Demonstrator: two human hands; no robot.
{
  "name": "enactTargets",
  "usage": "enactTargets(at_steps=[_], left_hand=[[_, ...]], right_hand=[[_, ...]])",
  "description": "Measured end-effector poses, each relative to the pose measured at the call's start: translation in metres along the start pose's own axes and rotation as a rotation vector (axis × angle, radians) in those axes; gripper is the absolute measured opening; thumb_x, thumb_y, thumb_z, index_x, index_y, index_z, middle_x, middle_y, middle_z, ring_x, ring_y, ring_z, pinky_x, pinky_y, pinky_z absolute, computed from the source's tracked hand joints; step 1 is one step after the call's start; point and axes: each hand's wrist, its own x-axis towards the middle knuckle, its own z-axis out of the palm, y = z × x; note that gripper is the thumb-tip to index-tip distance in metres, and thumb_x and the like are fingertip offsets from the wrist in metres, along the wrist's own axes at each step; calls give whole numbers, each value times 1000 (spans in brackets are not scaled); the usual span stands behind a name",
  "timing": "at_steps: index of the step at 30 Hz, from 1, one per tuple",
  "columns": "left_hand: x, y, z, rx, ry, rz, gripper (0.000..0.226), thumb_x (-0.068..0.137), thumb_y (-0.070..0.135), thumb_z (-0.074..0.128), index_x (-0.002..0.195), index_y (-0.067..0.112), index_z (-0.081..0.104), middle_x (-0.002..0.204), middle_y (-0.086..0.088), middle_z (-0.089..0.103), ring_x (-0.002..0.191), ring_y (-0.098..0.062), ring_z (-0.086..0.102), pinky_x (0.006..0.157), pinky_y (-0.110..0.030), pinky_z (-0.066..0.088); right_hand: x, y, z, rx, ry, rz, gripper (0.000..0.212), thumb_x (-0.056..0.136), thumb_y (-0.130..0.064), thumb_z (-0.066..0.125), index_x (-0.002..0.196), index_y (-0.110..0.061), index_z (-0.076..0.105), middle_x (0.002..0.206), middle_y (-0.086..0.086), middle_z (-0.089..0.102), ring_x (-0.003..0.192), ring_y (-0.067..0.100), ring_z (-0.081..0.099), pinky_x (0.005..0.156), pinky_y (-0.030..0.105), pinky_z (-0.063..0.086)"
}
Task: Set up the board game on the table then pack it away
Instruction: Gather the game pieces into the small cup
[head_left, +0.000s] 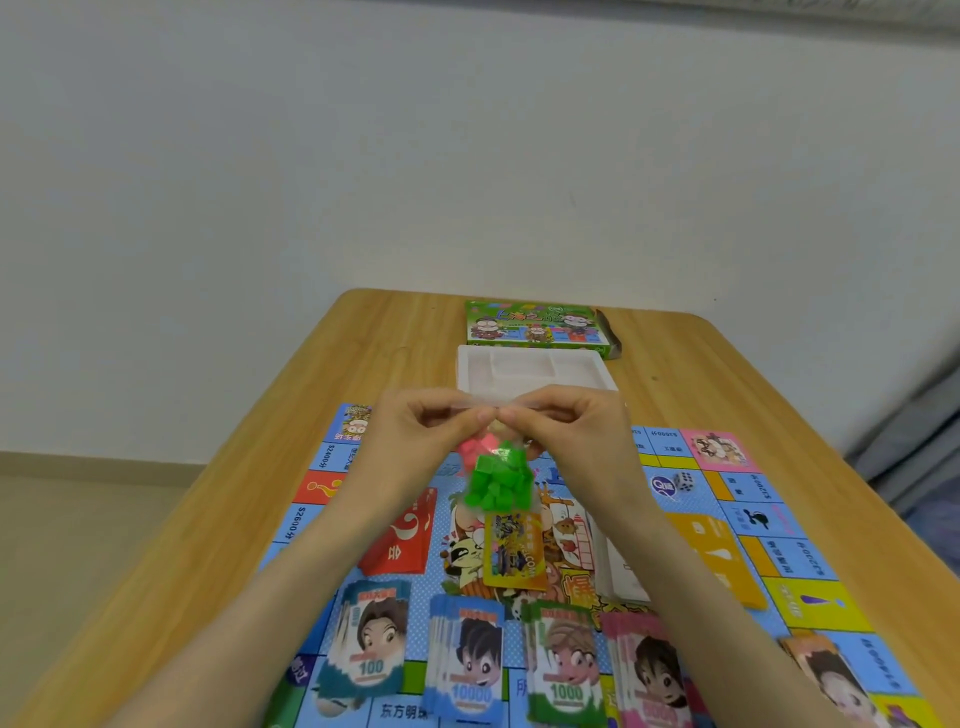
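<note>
Along the near edge of the game board (769, 525): a row of banknote stacks (467, 660), loose and slightly fanned. Treat as light, slippery paper, likely to scatter under a dragged forearm.

At the board's centre, lying flat: red card deck (402, 535), yellow card deck (511, 551), white sheet (623, 569), and orange card deck (711, 556) toward the board's right side.

Above the board's centre: clear plastic bag (498, 480) of green and pink pieces, hanging free, apart from the cards below. Held by its top strip only, pinched between thumb and fingertips of the left hand (421, 441) and of the right hand (571, 431), with both pinches close together at mid-strip. Cannot tell whether the seal is open or closed.

Expect soft, crinkly film, low weight, and hard little pieces bunched at the bottom, apt to shift or spill. Take hold at the top strip, one pinch on each side, never at the bulging lower part.

On the board's far right area: white die (684, 480), apt to roll.

Just beyond the board's far edge: white tray (535, 369). Behind that: green box (535, 330).

Open room: bare table (208, 519) left and right of the board and beside the tray. Keep small pieces over the board, away from the table's left edge, which lies near the board's left side.
</note>
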Motion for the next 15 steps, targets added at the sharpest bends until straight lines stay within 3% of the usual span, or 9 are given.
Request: enactTargets(at_steps=[4,9,12,15], left_hand=[[1,2,-1,-72,36,-48,10,79,4,67,80,12,73,65,-1,72,57,-6,65,56,-13,50],[0,3,-4,-55,33,-57,16,72,24,64,81,16,74,78,-2,75,74,-12,71,67,-15,53],[0,2,-4,-26,19,-38,10,77,17,65,82,15,74,75,0,74,72,-8,69,68,-13,52],[-1,1,-4,-13,3,-2,12,79,17,64,82,10,73,72,-9,73,66,-12,68,64,-14,51]], right_hand=[[1,-5,-4,135,-34,40,14,84,-5,63,77,-13,71,62,0,69,56,6,63,55,18,53],[1,-4,-6,137,-28,52,11,85,-4,63,76,-4,70,61,-1,69,55,5,63,55,16,51],[0,-6,-7,131,-34,42,11,85,-4,63,76,-4,70,62,2,69,57,8,64,55,17,51],[-2,-7,-5,141,-29,42,12,85,-3,63,75,-6,68,62,4,68,57,10,64,53,19,50]])
